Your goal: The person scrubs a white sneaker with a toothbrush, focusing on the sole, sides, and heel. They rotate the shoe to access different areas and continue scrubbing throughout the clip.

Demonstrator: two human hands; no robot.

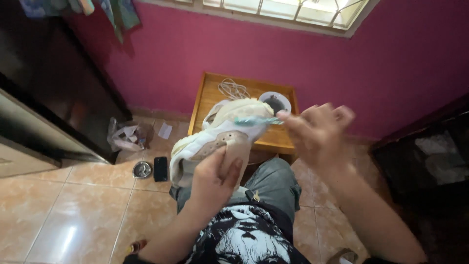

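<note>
The head camera looks down at a person sitting over a tiled floor (73,205).

The left hand (215,178) holds up a white and cream shoe (220,134). Its fingers are wrapped around the back end of the shoe, and the thumb presses on the side. The shoe is tipped on its side, up in the air above the person's knee in grey jeans (273,183). It is not lying on anything.

The right hand (317,132) is blurry. Its fingers are bent and close together, and they pinch the end of a small light blue brush (254,121). The brush head touches the top of the shoe, near the toe end.

Behind the shoe stands a small wooden table (210,95) against the pink wall (244,49). A white cord (233,89) lies in a loose heap near the back edge of the table. A round white thing with a dark middle (275,101) sits near the back right corner of the table.

On the floor to the left of the table there is a crumpled plastic bag (124,137) by a dark cupboard (53,88). A small shiny metal dish (142,169) lies nearer, and a black phone (160,168) lies just beside it. A window with bars (283,10) is at the top of the wall.
</note>
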